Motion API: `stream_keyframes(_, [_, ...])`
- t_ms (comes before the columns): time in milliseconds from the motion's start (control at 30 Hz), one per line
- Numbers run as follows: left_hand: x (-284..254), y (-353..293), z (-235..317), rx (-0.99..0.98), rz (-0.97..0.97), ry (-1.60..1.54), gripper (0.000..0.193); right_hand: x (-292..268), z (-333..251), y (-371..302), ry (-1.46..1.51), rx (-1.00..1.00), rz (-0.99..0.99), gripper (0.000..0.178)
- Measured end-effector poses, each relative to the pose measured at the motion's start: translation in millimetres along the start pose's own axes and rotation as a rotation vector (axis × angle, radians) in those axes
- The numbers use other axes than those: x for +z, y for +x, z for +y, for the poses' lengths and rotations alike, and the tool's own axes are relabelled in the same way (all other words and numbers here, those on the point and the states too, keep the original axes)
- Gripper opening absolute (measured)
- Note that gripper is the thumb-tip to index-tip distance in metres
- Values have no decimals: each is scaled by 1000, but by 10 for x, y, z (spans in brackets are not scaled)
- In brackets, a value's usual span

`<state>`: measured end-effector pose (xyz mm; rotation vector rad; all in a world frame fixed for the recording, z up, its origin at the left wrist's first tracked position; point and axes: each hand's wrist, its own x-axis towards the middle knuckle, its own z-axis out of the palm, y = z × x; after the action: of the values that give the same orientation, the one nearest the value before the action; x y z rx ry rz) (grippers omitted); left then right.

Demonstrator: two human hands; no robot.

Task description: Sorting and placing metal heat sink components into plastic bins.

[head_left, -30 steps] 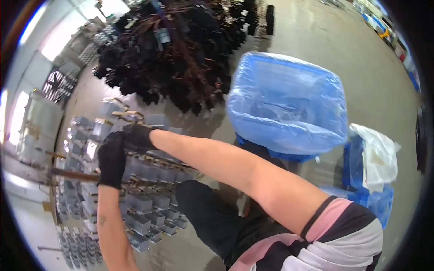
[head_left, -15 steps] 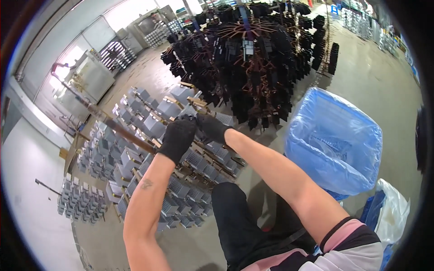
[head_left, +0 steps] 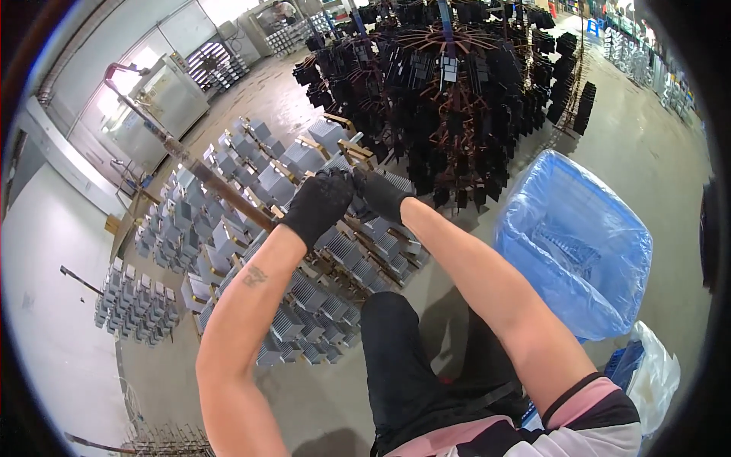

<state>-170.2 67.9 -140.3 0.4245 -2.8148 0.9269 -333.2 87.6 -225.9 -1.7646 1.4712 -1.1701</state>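
Note:
Both of my hands wear black gloves and meet over a rack hung with grey finned metal blocks that look like heat sinks (head_left: 335,245). My left hand (head_left: 320,202) has its fingers curled, close against my right hand. My right hand (head_left: 382,196) is also closed, its fingers bent in toward the left one. Just beyond the fingertips shows a finned heat sink (head_left: 339,161), beside brass-coloured clips (head_left: 356,151) on the rack. What lies between the fingers is hidden by the gloves.
A rusty pole (head_left: 228,194) slants across the rack, left of my hands. Dense racks of black parts (head_left: 449,99) stand beyond it. At right is a blue crate (head_left: 579,244) lined with clear plastic. A smaller rack of grey blocks (head_left: 137,301) hangs near the left wall.
The view has shifted, so the racks and the crate sit slightly to the right. Both hands remain together at the same part of the rack.

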Motion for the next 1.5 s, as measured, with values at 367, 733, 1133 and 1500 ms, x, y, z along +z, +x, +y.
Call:
stream_keyframes(367, [-223, 170, 190, -122, -30, 26, 42, 3, 338, -12, 1319, 336, -177, 43])
stream_keyframes(733, [-784, -297, 1005, -556, 519, -632, 48, -509, -158, -823, 1054, 518, -57, 38])
stream_keyframes(1133, [-662, -453, 1932, -627, 502, -1943, 57, -1289, -981, -2565, -343, 10, -139, 64])
stream_keyframes(1500, [-667, 1109, 2905, -113, 506, -1290, 55, -2813, -16, -3398, -739, 109, 293, 74])
